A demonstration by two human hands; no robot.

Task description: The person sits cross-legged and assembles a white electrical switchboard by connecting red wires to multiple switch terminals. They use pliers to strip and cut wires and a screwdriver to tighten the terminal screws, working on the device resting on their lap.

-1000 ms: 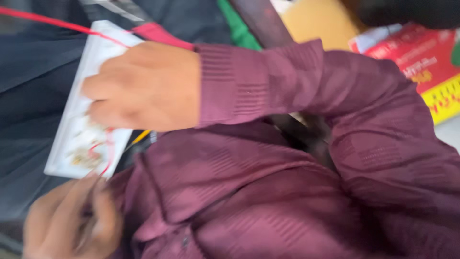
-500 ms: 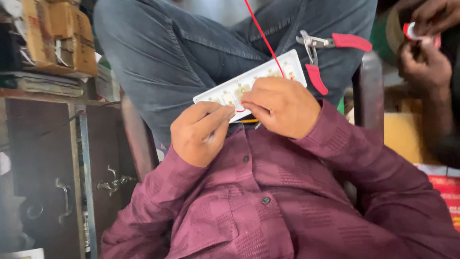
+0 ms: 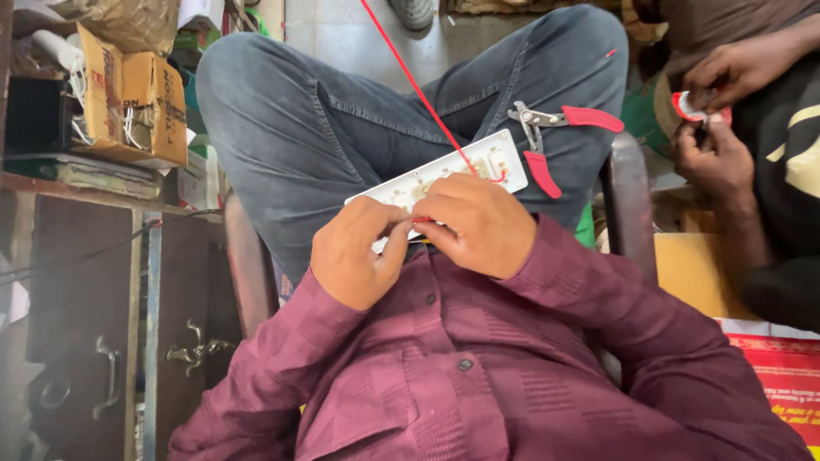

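A long white switch panel (image 3: pixel 478 166) lies on my lap, on dark jeans, its back side up with metal contacts showing. My left hand (image 3: pixel 354 252) and my right hand (image 3: pixel 478 224) meet at the panel's near end, fingertips pinched together on a short red wire (image 3: pixel 424 221). A thin red wire (image 3: pixel 410 77) runs from the panel's far end up out of view. Red-handled pliers (image 3: pixel 555 137) rest on my right thigh beside the panel.
Another person's hands (image 3: pixel 713 111) at the right hold a red and white roll of tape. A cardboard box (image 3: pixel 141 107) sits on a shelf at the left above a dark metal cabinet (image 3: pixel 102 341). A red box (image 3: pixel 781 376) lies at the lower right.
The view has swung from a blurred close-up to a steady look down at my lap. My hands have closed together at the panel's near end.
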